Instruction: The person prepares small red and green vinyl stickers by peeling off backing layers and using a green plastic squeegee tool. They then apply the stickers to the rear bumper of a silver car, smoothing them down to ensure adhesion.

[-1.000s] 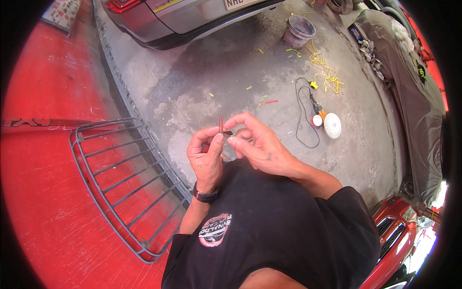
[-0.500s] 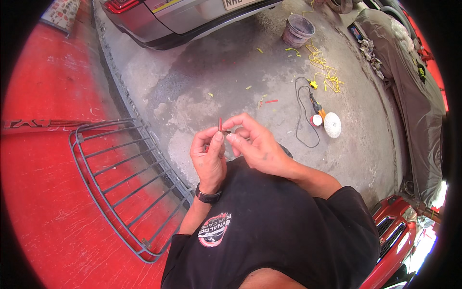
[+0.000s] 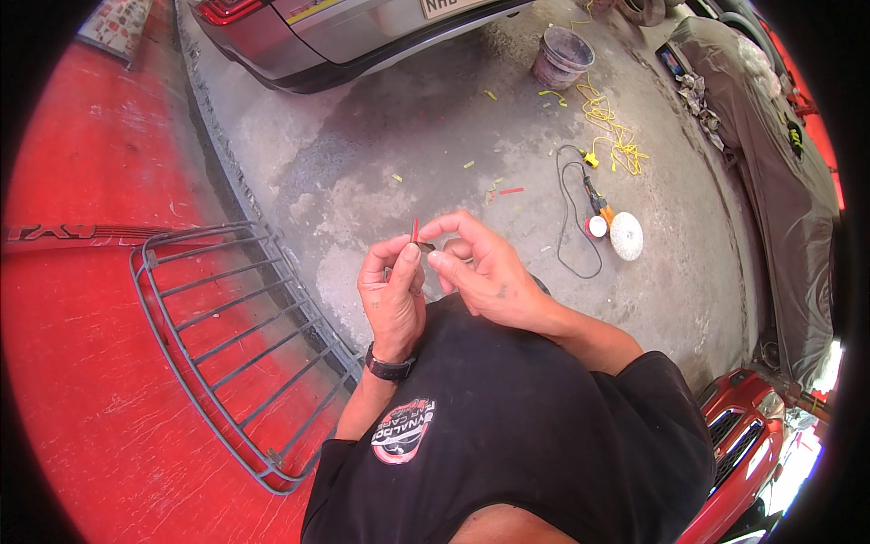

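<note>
Between the thumb and fingers of my left hand (image 3: 395, 299) a thin red strip (image 3: 415, 229) stands nearly upright. My right hand (image 3: 488, 276) is close beside it, its thumb and forefinger pinched on a small dark flat piece (image 3: 427, 247). That piece reaches toward the strip and seems to touch the left fingertips; its exact kind is too small to make out. Both hands are held together in front of my black shirt, above the concrete floor.
A grey metal rack (image 3: 237, 349) rests against a large red panel (image 3: 100, 390) at the left. On the floor lie a polisher with a white pad (image 3: 626, 236), a yellow cord (image 3: 621, 145) and tape scraps (image 3: 511, 191). A dirty bucket (image 3: 562, 59) stands near a silver car (image 3: 335, 36).
The hands have barely shifted. The dark piece in the right fingers is tilted slightly differently, beside the red strip.
</note>
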Motion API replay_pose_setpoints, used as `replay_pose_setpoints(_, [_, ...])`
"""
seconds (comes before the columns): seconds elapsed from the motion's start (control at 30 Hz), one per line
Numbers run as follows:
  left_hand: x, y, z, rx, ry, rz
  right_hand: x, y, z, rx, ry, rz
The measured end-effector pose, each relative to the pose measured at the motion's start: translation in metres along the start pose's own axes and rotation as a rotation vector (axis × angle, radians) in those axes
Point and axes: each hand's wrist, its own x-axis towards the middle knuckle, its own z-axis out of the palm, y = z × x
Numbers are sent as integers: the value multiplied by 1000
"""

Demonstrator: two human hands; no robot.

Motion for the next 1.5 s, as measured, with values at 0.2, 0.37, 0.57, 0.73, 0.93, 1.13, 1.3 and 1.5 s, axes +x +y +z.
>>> replay_pose_setpoints(0.2, [0,0,1,29,-7,19,1,-1,0,-49,4,-16])
replay_pose_setpoints(0.37, [0,0,-1,33,-16,21,1,-2,-2,-47,-5,1])
replay_pose_setpoints(0.57, [-1,1,1,42,6,18,1,-4,-1,-13,-12,33])
replay_pose_setpoints(0.73, [-4,-2,-2,57,16,38,-1,-4,3,39,9,75])
replay_pose_setpoints(0.93, [-7,-7,-3,273,63,147,-1,-3,5,5,36,85])
replay_pose_setpoints(1.13, [-7,-3,-7,213,47,82,3,-6,-4,92,-55,182])
replay_pose_setpoints(1.3, [-6,5,-10,-24,-26,-145,10,-1,-26,288,-216,268])
replay_pose_setpoints(1.5, [-16,10,-10,148,2,-86,-7,6,-15,-8,-82,69])
